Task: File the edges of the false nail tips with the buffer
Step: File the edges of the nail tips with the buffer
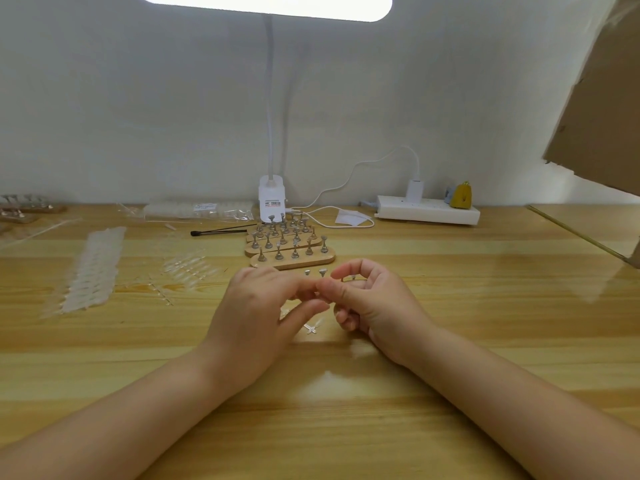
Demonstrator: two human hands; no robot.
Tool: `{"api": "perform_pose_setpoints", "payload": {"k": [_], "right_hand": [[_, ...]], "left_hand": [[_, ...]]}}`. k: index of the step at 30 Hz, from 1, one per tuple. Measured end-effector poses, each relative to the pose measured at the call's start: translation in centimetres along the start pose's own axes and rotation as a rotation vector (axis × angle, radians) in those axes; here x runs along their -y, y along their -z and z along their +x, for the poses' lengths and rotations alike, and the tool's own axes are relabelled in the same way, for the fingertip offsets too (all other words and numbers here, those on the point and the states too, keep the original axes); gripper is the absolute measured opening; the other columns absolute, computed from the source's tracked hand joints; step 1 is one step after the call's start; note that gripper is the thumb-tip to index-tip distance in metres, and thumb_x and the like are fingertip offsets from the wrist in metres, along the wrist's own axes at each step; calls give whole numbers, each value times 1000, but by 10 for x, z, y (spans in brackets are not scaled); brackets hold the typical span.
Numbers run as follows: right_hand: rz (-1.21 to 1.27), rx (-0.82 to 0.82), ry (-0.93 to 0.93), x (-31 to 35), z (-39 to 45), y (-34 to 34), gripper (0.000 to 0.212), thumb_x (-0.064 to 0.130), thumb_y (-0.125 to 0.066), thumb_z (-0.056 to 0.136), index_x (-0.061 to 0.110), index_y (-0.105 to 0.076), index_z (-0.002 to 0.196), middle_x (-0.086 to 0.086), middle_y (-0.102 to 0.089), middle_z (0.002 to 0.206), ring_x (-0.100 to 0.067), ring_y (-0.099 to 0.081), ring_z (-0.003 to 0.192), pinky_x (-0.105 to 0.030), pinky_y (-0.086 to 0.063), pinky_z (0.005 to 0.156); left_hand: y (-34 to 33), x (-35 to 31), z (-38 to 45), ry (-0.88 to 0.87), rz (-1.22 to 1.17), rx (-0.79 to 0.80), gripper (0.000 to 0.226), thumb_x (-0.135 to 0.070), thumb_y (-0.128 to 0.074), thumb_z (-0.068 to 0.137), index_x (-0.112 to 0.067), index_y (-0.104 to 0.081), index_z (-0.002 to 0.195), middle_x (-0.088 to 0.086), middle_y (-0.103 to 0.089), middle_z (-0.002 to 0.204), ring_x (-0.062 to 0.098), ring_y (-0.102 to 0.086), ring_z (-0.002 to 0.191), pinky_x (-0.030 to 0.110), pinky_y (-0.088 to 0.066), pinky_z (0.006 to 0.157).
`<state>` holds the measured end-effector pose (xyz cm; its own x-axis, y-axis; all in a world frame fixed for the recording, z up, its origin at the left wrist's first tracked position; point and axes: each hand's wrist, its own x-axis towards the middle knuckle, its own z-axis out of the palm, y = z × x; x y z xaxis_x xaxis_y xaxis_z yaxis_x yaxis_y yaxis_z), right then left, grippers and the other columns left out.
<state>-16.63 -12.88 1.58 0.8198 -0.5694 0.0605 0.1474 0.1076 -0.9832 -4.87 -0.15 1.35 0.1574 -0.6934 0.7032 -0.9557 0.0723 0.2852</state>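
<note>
My left hand (258, 306) and my right hand (367, 303) meet fingertip to fingertip above the middle of the wooden table (450, 306). Their fingers pinch together around something tiny and clear, probably a false nail tip, which the fingers mostly hide. A small clear plastic piece (312, 327) lies on the table just under the hands. Strips of clear nail tips (91, 271) lie in rows at the left, with a smaller loose group (188, 268) beside them. No buffer shows in view.
Wooden nail stands with metal holders (292, 252) sit just beyond the hands. A few loose holders (322, 271) stand near my fingers. A black brush (221, 231), a lamp base (272, 199), a white power strip (427, 209) and a bag of tips (197, 210) line the back.
</note>
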Motion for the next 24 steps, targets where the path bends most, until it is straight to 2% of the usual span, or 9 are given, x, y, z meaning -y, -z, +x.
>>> {"api": "perform_pose_setpoints", "payload": {"k": [3,5,8,11,13,16,17,20,24], "right_hand": [[-14,-44,33,0,-1,-3,52,43,-76,65,7,-56,98,-7,-68,67,-12,-55,46,-20,-40,41],[-60,-123,58,2,-1,-3,44,48,-67,76,7,-59,93,-7,-66,65,-12,-52,44,-19,-37,38],[-327,-265,182,6,-4,3,29,34,-61,91,6,-63,81,-2,-63,56,-10,-50,44,-24,-42,46],[-663,-340,315,8,-6,10,18,21,-59,85,9,-66,73,-3,-59,56,-16,-52,52,-37,-46,55],[-890,-328,366,7,-7,10,16,22,-60,81,16,-65,68,4,-55,53,-12,-49,52,-33,-43,53],[-1125,-283,392,1,-8,7,17,28,-60,80,21,-61,65,10,-49,51,-13,-50,53,-27,-37,50],[-1182,-274,409,-1,-8,6,16,29,-59,81,22,-61,67,10,-49,52,-14,-50,54,-26,-35,50],[-1294,-274,459,-6,-7,4,15,33,-60,83,24,-68,75,10,-52,57,-14,-50,58,-25,-32,52],[-1341,-266,462,-8,-5,4,20,36,-56,89,24,-73,86,6,-64,67,-15,-54,63,-25,-34,53]], "left_hand": [[1,2,1,90,20,-44,34,-54,-54,83,-25,-69,94,-20,-65,79,6,-60,76,32,-40,78],[1,7,2,172,81,-18,37,-60,-52,85,-27,-65,96,-20,-63,83,9,-59,83,31,-34,78],[-1,15,2,244,146,97,32,-58,-41,85,-35,-58,98,-20,-56,88,7,-48,92,27,-27,84],[-6,17,1,270,131,178,15,-49,-46,90,-39,-53,98,-27,-44,88,3,-35,93,24,-23,85],[-8,19,0,276,123,219,10,-48,-47,91,-40,-50,96,-31,-39,87,2,-30,93,22,-20,85],[-9,21,-1,286,116,237,13,-49,-43,90,-40,-47,97,-28,-45,96,3,-32,100,22,-20,89],[-9,21,0,278,119,238,13,-50,-42,90,-39,-46,97,-27,-46,97,4,-34,102,23,-21,90],[-11,22,-1,243,135,224,9,-45,-43,93,-37,-44,97,-29,-41,85,2,-35,101,22,-19,89],[-13,25,-1,257,113,234,8,-44,-44,94,-37,-45,99,-31,-40,87,2,-33,101,21,-17,87]]}}
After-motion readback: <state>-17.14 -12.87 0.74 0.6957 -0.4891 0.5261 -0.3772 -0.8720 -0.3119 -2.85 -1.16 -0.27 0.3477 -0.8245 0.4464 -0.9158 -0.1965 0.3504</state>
